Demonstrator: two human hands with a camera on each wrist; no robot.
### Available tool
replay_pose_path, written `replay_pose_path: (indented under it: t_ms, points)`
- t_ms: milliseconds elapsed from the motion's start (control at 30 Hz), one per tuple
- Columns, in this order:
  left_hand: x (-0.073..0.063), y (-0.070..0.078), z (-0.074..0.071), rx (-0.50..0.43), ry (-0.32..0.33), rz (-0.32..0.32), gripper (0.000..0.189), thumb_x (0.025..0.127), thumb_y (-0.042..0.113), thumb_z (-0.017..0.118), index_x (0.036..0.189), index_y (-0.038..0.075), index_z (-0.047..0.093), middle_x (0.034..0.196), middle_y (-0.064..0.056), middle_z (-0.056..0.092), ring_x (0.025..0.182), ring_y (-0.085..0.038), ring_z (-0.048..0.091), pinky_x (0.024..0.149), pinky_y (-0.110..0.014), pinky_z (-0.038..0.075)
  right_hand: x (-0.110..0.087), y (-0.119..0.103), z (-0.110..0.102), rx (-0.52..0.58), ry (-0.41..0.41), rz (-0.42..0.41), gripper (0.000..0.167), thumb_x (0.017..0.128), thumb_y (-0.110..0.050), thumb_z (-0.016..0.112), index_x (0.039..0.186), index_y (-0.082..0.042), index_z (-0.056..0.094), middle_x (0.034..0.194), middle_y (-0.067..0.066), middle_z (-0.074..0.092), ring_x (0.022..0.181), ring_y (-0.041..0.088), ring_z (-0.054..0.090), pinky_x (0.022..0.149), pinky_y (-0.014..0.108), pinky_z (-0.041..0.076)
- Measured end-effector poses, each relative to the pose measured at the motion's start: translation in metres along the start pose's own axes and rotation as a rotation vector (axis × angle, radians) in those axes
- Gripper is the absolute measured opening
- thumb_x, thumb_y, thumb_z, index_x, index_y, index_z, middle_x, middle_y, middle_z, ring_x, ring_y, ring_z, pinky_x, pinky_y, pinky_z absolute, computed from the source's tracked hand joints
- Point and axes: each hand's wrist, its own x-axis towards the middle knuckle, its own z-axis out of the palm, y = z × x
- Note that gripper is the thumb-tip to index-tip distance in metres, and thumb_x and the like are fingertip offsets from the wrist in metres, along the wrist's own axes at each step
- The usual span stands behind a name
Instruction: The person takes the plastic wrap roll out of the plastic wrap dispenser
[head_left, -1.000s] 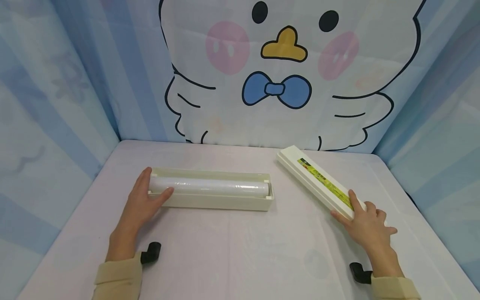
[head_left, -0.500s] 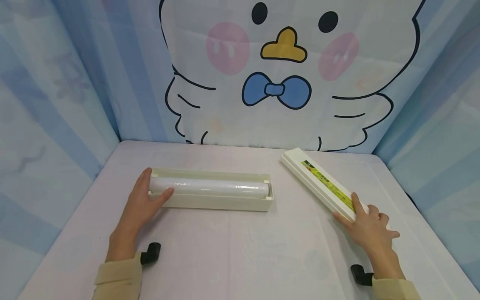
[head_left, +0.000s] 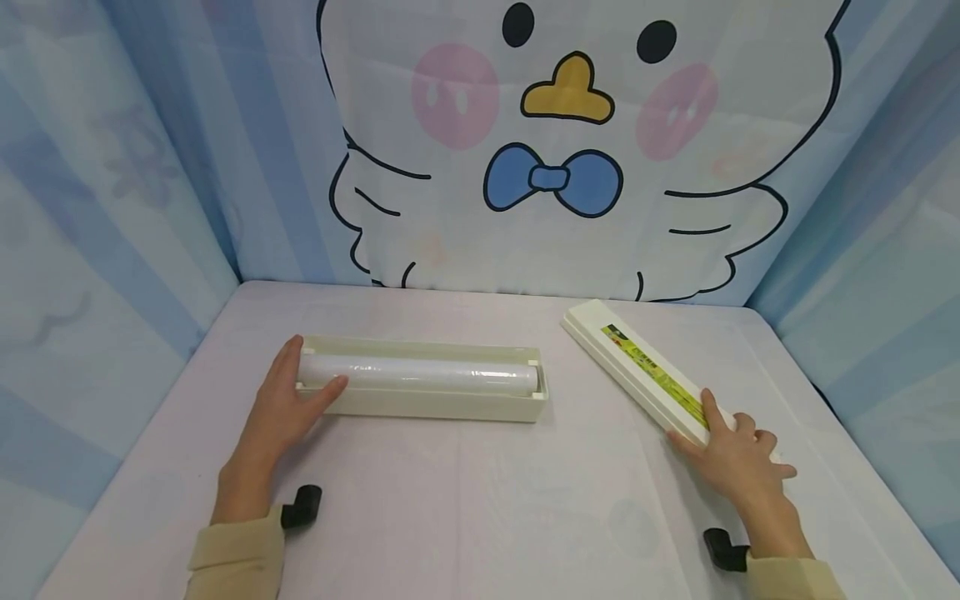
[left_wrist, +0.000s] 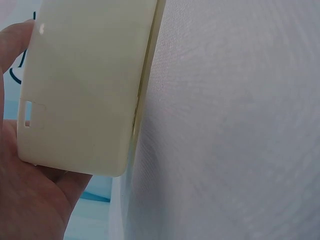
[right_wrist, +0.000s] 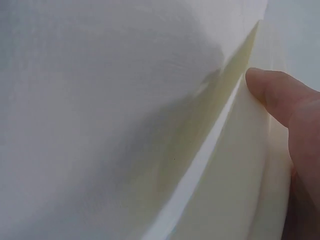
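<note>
Box (head_left: 435, 406) is gripped by spread left hand (head_left: 285, 408), lid (head_left: 651, 372) by right hand (head_left: 735, 458).

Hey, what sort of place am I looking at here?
Probably a curtained booth for tabletop work: a cloth-covered table stands between blue-striped side curtains, and behind it hangs a backdrop printed with a cartoon character wearing a blue bow tie.

Head view facing forward and down, sharing box (head_left: 442, 406) with close left wrist view, lid (head_left: 651, 372) with close right
</note>
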Motion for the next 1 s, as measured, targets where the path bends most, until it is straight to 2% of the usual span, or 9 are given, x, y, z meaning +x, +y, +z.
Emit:
replay_pose_path:
  t_ms: [300,633,800,1000]
  points:
    - [-0.0007,-0.0002,0.0004,-0.002,-0.003,-0.010,0.104,0.096,0.052,0.063,0.160,-0.002,0.001,0.165,-0.027,0.005,0.149,-0.048,0.010,0.115,-0.066,0.015,-0.0043,-0.0038,-0.0025,-0.020,-0.106,-0.020,0.106,0.092,-0.067,0.055,0.160,-0.006,-0.001,0.135,0.045,0.017,0.117,0.071,0.022,0.084,0.090,0.022]
    - [-0.0004,-0.0021,0.0019,-0.004,0.012,0.002,0.103,0.097,0.052,0.062,0.160,-0.003,0.002,0.164,-0.028,0.006,0.148,-0.049,0.010,0.114,-0.067,0.014,-0.0066,-0.0088,-0.0015,-0.019,-0.127,-0.014,0.106,0.093,-0.060,0.060,0.159,-0.004,0.000,0.136,0.044,0.018,0.113,0.065,0.028,0.081,0.084,0.034]
    - [-0.0004,-0.0017,0.0010,0.003,0.012,0.003,0.104,0.096,0.053,0.062,0.160,-0.002,0.002,0.164,-0.028,0.005,0.148,-0.049,0.010,0.115,-0.067,0.015,-0.0067,-0.0095,-0.0018,-0.025,-0.134,-0.022,0.109,0.091,-0.063,0.061,0.159,-0.003,0.001,0.135,0.044,0.019,0.110,0.064,0.030,0.078,0.078,0.040]
    - [-0.0001,-0.0018,0.0004,-0.010,0.006,0.011,0.104,0.096,0.052,0.063,0.160,-0.003,0.002,0.164,-0.028,0.005,0.149,-0.048,0.010,0.115,-0.066,0.014,-0.0068,-0.0090,-0.0030,-0.021,-0.158,-0.022,0.116,0.088,-0.072,0.058,0.158,-0.001,-0.002,0.137,0.046,0.016,0.108,0.067,0.030,0.078,0.076,0.042]
